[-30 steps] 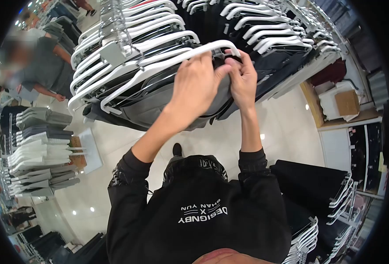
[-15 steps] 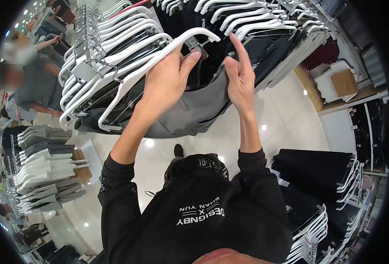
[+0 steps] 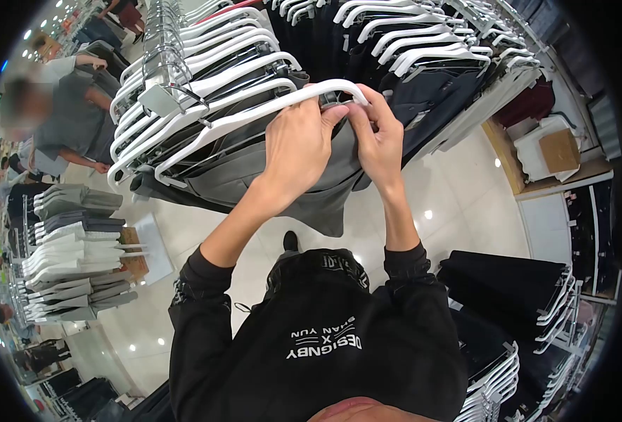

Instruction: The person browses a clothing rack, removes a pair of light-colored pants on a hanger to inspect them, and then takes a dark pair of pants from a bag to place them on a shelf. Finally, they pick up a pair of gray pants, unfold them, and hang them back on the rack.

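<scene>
At the front of a rack, grey trousers [image 3: 254, 171] hang by the waistband from a white hanger [image 3: 254, 111] with clips. My left hand [image 3: 298, 149] is closed at the hanger's right end, its fingers behind the bar and its thumb by the clip. Right beside it, my right hand [image 3: 377, 141] pinches the corner of the trousers' waistband just under the hanger's tip. Both thumbs nearly meet there, and the fingers mostly hide the clip. The trousers' lower part drapes below my wrists.
More white hangers [image 3: 237, 65] with dark clothes crowd the rack behind. Folded light garments [image 3: 65, 250] hang at the left, black trousers [image 3: 501, 287] at the lower right. A person in a grey shirt [image 3: 75, 116] stands at the left. A cardboard box [image 3: 559, 151] lies on the right shelf.
My right hand has brought the waistband corner in to the hanger's end, against the clip. My left hand has shifted right and down, and the trousers' fabric now hangs in a point.
</scene>
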